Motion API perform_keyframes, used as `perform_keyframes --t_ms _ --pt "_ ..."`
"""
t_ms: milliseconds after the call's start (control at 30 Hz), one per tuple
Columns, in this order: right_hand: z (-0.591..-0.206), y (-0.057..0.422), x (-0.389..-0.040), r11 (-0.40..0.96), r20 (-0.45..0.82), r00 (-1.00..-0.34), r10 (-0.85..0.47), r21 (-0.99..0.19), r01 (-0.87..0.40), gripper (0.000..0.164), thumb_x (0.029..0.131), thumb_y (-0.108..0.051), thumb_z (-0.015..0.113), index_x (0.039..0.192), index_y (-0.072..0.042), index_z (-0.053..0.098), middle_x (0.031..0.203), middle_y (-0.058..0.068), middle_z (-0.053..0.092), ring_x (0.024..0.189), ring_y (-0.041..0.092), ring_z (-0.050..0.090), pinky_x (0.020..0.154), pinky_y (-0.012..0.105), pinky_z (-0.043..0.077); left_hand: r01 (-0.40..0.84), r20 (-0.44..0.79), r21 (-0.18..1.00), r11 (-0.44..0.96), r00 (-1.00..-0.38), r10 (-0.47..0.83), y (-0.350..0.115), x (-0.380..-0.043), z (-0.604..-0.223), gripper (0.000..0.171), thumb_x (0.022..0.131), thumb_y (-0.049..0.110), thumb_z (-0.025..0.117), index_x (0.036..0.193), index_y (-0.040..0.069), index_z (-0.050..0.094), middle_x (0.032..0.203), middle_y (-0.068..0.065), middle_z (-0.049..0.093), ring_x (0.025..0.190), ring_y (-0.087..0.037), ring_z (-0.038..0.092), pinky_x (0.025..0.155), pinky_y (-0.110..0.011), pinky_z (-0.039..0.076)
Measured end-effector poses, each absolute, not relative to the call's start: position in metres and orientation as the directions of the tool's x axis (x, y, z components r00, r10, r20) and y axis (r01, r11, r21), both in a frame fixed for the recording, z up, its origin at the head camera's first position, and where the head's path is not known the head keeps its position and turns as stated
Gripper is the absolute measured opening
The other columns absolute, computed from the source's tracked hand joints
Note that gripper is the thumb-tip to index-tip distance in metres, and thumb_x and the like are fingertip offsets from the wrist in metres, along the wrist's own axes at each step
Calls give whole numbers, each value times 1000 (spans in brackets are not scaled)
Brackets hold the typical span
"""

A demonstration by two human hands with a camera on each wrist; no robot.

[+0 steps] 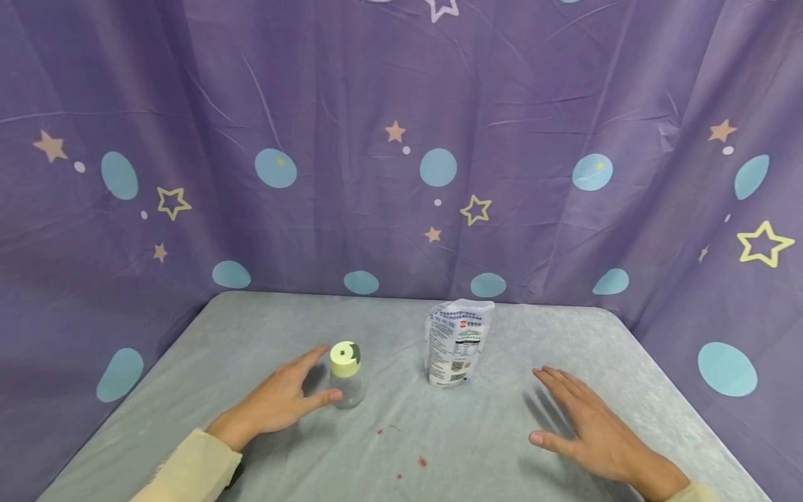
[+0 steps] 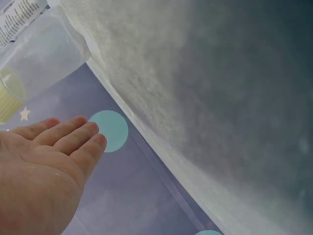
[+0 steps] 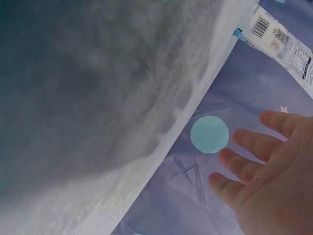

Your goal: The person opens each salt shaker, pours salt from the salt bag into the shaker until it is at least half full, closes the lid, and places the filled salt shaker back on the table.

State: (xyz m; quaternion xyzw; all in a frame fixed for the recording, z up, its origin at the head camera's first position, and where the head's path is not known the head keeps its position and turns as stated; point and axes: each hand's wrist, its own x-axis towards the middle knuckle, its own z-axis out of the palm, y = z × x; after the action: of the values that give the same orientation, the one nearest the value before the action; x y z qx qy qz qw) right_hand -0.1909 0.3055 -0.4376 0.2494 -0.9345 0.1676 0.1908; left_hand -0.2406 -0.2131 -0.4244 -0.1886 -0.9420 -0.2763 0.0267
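One clear jar (image 1: 349, 388) wears a pale yellow lid (image 1: 343, 361).

Room between jar (image 1: 346, 374) and pouch (image 1: 459, 344)

The left wrist view's edge crops the jar (image 2: 51, 51).

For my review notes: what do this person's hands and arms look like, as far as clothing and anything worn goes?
Both the left hand and right hand are ungloved. The left sleeve is pale cream, with something dark showing beneath its cuff, too little to identify. Only a sliver of the right sleeve shows, similarly pale.
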Motion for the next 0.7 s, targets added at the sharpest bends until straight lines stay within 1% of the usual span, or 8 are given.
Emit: perform_keyframes --t_ms 33,100,233,333,433,567,633,700 --pt "-438 305 -191 817 439 -802 -404 -221 -532 91 82 -51 83 157 -17 43 155 8 46 140 36 42 115 25 19 372 157 515 773 -927 341 -213 -241 -425 96 90 62 68 159 5 33 158 -21 41 140 -43 44 112 -62 36" --pt "-438 304 -190 815 434 -804 -406 -226 -534 91 82 -51 83 156 -18 43 156 7 46 140 35 42 114 29 22 381 167 518 766 -923 346 -212 -241 -425 95 90 61 69 159 5 34 157 -21 42 140 -43 45 112 -61 36" --pt "-437 302 -190 812 422 -810 -408 -237 -533 90 82 -51 83 156 -18 43 156 5 46 141 34 42 107 48 33 383 176 531 755 -922 344 -211 -242 -424 95 90 61 70 158 5 35 156 -22 44 139 -43 46 111 -61 38" --pt "-437 301 -189 811 415 -814 -407 -246 -531 91 82 -50 83 158 -21 41 156 5 45 141 34 42 104 53 35 379 174 550 744 -924 342 -209 -243 -424 96 89 61 71 158 4 36 156 -21 44 139 -43 46 110 -62 38" --pt "-437 300 -188 809 418 -810 -412 -242 -536 91 82 -50 83 158 -22 40 156 5 45 141 34 42 110 43 30 364 164 573 734 -929 332 -207 -243 -424 98 87 60 74 157 4 36 156 -19 45 140 -41 45 111 -61 37" --pt "-437 298 -189 798 435 -793 -427 -231 -557 92 81 -50 83 157 -18 42 156 5 46 140 33 43 113 18 16 352 158 604 715 -932 326 -203 -244 -425 99 85 57 78 157 4 36 154 -17 48 139 -38 48 112 -59 38" --pt "-437 297 -189 791 443 -783 -437 -225 -569 92 81 -50 84 157 -17 43 155 6 46 139 34 44 112 11 10 360 166 607 708 -929 330 -201 -245 -426 98 85 55 79 157 4 37 152 -17 50 136 -39 51 110 -59 39" --pt "-437 296 -189 783 450 -774 -446 -223 -581 93 80 -49 84 156 -16 43 155 7 47 138 36 45 112 9 8 360 170 611 705 -930 327 -199 -246 -426 97 83 55 81 156 7 38 150 -15 53 134 -38 53 109 -59 41"
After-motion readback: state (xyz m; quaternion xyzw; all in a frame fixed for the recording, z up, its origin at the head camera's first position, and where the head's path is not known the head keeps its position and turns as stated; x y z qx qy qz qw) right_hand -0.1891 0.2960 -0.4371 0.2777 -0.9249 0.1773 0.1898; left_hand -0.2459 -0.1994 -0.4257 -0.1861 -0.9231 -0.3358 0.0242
